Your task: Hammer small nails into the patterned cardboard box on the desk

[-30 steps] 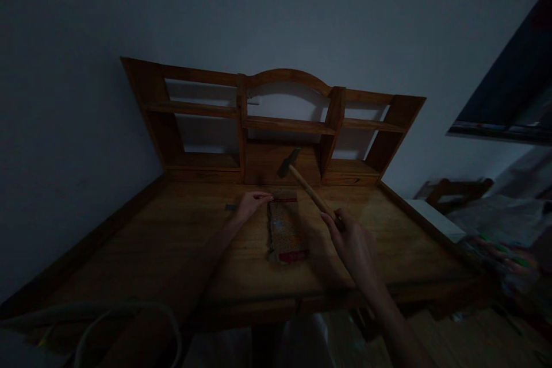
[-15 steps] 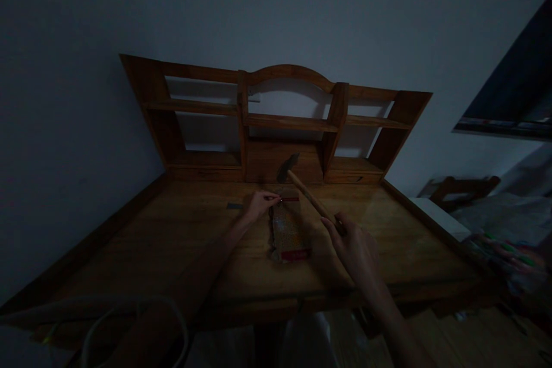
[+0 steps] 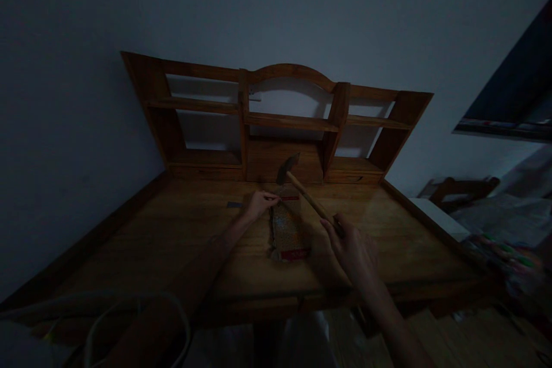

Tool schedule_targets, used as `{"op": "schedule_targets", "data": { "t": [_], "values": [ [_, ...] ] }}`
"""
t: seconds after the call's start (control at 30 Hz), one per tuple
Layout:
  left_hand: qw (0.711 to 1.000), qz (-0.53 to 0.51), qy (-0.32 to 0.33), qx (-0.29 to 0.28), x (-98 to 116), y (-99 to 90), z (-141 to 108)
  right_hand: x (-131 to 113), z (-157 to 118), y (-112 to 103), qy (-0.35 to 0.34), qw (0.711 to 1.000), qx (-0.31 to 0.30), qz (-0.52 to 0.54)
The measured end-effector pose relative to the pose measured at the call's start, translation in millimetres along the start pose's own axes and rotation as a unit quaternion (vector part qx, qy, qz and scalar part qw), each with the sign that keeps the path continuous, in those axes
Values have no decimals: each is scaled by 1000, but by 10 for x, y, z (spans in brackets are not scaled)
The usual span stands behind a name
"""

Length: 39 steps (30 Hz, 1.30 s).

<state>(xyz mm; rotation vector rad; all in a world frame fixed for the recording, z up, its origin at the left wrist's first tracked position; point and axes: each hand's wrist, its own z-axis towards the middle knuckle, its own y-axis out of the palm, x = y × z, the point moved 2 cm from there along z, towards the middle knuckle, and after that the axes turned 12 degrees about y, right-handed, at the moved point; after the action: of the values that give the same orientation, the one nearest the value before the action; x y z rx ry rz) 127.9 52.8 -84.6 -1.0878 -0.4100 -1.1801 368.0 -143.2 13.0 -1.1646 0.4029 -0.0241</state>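
My right hand (image 3: pixel 351 241) is wrapped round the wooden handle of a hammer (image 3: pixel 308 198). Its dark metal head hangs above the far end of a torn piece of cardboard (image 3: pixel 288 233) with red bands, which lies on the wooden desk (image 3: pixel 181 241). At the cardboard's far left edge, my left hand (image 3: pixel 260 204) pinches with thumb and forefinger. Something tiny sits at those fingertips, too small and dark to name. The hammer head is apart from the fingers.
A small flat grey piece (image 3: pixel 234 204) lies on the desk left of my left hand. Behind stands a wooden shelf unit (image 3: pixel 284 122) against the wall. White cables (image 3: pixel 176 307) loop at the lower left. A chair (image 3: pixel 466 188) and plastic-covered items are to the right.
Almost nothing differs. Both hands and the hammer stay in nearly the same place, and the view shifts very slightly.
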Motion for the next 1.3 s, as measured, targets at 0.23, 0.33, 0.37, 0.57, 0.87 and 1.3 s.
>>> {"op": "schedule_targets", "data": {
  "t": [0.23, 0.33, 0.37, 0.57, 0.87, 1.3],
  "values": [
    [1000, 2, -1, 10, -12, 0, 8, 71, -51, 162, 2, 999, -39, -9],
    [1000, -14, -11, 3, -27, 0, 13, 88, -38, 178, 13, 999, -34, 32],
    [1000, -18, -15, 2, -41, 1, 14, 94, -27, 158, 18, 998, -28, 49],
    [999, -30, -5, 23, -100, -37, 24, 186, 10, -79, 53, 997, 10, 60],
    [996, -16, 82, 18, 101, -205, -2, 193, -64, -81, 32, 999, 15, 7],
    [992, 77, 101, -12, -136, -16, 29, 122, -154, 78, -3, 999, -36, -28]
  ]
}}
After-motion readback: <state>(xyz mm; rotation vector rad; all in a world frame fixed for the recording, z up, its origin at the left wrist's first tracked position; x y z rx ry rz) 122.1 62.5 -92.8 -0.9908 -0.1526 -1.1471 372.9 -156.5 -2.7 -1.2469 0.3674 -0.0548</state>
